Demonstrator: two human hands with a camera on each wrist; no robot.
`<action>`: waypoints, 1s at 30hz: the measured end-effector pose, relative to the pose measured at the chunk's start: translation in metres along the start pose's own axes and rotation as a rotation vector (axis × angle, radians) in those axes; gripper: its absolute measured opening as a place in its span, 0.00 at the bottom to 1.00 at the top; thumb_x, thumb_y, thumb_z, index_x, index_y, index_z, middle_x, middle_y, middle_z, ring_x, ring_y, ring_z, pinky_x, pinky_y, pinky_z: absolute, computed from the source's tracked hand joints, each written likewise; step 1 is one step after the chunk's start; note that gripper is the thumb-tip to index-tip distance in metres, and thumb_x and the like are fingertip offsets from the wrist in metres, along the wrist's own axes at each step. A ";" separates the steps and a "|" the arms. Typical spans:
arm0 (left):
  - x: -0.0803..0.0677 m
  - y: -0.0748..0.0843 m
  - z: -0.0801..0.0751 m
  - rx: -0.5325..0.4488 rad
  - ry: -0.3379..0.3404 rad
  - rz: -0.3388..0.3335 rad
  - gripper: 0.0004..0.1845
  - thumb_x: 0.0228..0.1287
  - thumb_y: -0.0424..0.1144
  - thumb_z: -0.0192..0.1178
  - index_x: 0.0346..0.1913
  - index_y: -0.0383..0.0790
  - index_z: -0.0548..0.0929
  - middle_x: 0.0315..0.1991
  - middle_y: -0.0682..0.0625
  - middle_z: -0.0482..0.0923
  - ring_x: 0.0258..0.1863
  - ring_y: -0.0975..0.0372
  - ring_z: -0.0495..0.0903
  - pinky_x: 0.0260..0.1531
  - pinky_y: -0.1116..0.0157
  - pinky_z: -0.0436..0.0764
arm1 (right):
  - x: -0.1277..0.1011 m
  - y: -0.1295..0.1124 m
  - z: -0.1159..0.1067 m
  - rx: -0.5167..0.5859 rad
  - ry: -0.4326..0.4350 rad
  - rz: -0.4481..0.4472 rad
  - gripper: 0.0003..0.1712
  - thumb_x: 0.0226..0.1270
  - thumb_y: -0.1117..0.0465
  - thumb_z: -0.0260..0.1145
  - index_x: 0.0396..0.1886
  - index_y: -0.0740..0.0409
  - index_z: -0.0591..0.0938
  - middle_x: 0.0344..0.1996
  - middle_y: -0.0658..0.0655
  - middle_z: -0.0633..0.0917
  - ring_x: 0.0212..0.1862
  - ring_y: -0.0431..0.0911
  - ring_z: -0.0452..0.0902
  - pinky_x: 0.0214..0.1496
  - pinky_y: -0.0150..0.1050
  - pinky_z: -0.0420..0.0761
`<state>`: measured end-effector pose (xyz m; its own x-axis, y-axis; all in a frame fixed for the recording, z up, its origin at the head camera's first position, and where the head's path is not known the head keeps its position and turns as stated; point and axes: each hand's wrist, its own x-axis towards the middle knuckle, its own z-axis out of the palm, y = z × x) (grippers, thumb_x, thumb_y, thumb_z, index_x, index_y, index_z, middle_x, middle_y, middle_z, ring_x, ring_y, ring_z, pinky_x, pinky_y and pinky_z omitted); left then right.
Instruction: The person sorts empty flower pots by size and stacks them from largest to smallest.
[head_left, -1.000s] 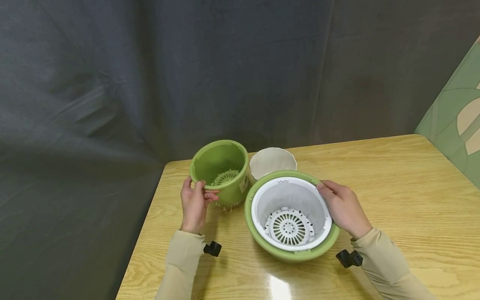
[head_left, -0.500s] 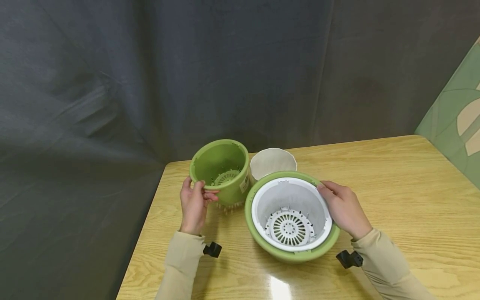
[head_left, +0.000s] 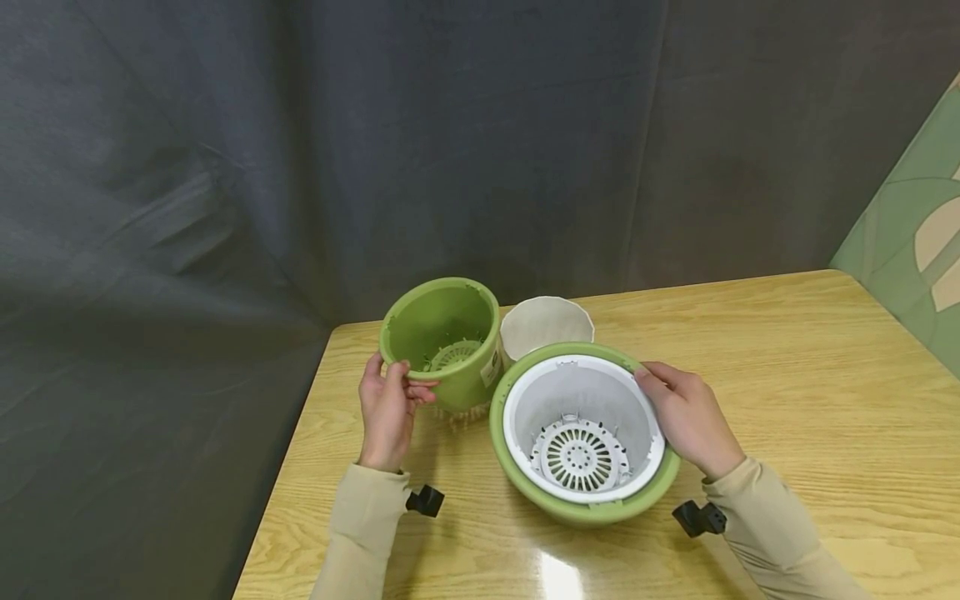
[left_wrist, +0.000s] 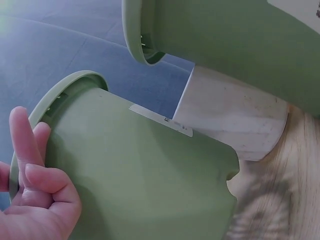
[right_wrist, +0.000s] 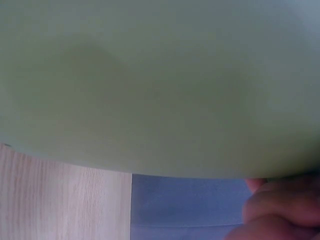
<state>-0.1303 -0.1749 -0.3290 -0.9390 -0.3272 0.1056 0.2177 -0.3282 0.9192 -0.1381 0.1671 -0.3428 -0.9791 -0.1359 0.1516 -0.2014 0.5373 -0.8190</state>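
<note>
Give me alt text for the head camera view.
A person's left hand holds a green pot, the right hand a second green pot with a white slotted pot inside, over a wooden table. A pale container stands behind the second.

Seemingly a screened-off indoor workspace, with dark cloth [head_left: 480, 150] hanging behind a wood-grain table [head_left: 787, 375].

I see both forearms [head_left: 366, 521] stretched forward, well apart, the left hand [head_left: 388, 417] pinching between thumb [head_left: 397, 373] and fingers [left_wrist: 54, 185], the right hand [head_left: 692, 421] gripping, thumb on top.
</note>
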 end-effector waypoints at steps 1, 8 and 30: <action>0.000 0.000 0.000 0.000 0.000 0.000 0.24 0.67 0.27 0.41 0.66 0.29 0.58 0.22 0.47 0.82 0.13 0.64 0.78 0.15 0.72 0.81 | 0.000 0.000 0.000 0.000 0.000 0.000 0.30 0.78 0.50 0.41 0.63 0.67 0.74 0.50 0.69 0.83 0.52 0.59 0.80 0.54 0.51 0.79; -0.001 0.001 0.001 0.000 -0.006 0.001 0.24 0.67 0.27 0.41 0.66 0.29 0.59 0.23 0.48 0.81 0.13 0.65 0.78 0.15 0.72 0.81 | 0.000 0.000 0.000 -0.001 0.001 0.000 0.30 0.78 0.50 0.41 0.63 0.67 0.74 0.49 0.68 0.84 0.49 0.57 0.82 0.50 0.45 0.80; -0.004 0.007 0.005 -0.030 -0.020 0.025 0.24 0.67 0.27 0.41 0.66 0.27 0.58 0.23 0.48 0.80 0.13 0.65 0.77 0.14 0.73 0.80 | 0.000 0.000 0.000 -0.002 0.009 -0.010 0.29 0.78 0.50 0.42 0.61 0.66 0.76 0.48 0.67 0.85 0.48 0.56 0.82 0.47 0.41 0.80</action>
<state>-0.1263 -0.1719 -0.3210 -0.9383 -0.3180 0.1362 0.2487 -0.3463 0.9046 -0.1384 0.1668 -0.3431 -0.9771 -0.1337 0.1653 -0.2117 0.5379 -0.8160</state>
